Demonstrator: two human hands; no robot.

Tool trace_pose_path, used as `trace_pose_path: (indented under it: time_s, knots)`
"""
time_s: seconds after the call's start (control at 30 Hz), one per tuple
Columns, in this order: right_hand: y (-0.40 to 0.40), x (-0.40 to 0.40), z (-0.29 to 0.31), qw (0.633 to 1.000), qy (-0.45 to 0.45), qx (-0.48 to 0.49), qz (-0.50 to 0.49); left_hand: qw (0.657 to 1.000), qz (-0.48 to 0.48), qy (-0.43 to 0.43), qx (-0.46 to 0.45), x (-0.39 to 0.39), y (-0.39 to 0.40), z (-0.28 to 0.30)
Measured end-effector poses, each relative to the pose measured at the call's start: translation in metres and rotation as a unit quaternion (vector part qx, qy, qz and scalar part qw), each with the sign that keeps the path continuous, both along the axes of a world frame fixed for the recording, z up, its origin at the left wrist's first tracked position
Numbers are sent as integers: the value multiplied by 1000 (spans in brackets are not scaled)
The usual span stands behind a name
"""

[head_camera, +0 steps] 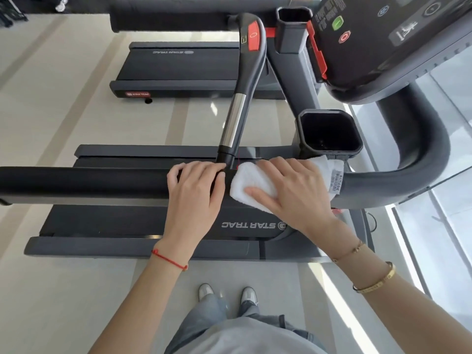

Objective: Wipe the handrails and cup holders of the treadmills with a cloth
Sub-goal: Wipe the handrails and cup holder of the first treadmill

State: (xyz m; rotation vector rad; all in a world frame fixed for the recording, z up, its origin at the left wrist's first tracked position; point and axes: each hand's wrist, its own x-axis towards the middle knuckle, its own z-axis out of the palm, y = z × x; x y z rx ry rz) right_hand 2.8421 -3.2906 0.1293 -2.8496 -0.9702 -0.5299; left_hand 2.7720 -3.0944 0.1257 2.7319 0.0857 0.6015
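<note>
On the padded black handrail (84, 181), right hand (293, 190) presses fluffy white cloth (251, 178).

Handrail (84, 181) cut off at left edge; cloth (251, 181) partly hidden under right hand (293, 192).

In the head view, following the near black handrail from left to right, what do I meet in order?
Bare handrail → left hand gripping it → white cloth → right hand pressing the cloth → cloth's label → grey curved bend.
</note>
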Motion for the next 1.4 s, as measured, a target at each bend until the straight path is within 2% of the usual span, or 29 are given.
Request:
trace_pose_path:
  time_s: [0.27, 0.43, 0.83, 1.07, 1.17, 1.3, 1.4]
  knots:
    - [71, -16, -6, 999, 4, -9, 35, 999, 39, 10, 7, -12, 63, -2]
    - [114, -24, -11, 999, -25, 16, 31, 999, 42, 9, 10, -23, 116, -2]
    - [280, -52, -10, 999, -16, 47, 11, 999, 39, 11, 18, -49, 257, -3]
    - [367, -71, -7, 996, -31, 77, -14, 997, 73, 9, -14, -70, 335, -3]
    - [377, -75, -8, 996, -37, 81, -10, 997, 66, 17, -33, -76, 354, -4]
    - [346, -73, -9, 994, -72, 72, 39, 996, 38, 19, -74, -79, 362, -5]
    - [338, -73, -8, 993, -73, 87, -32, 993, 22, 20, -117, -81, 364, -6]
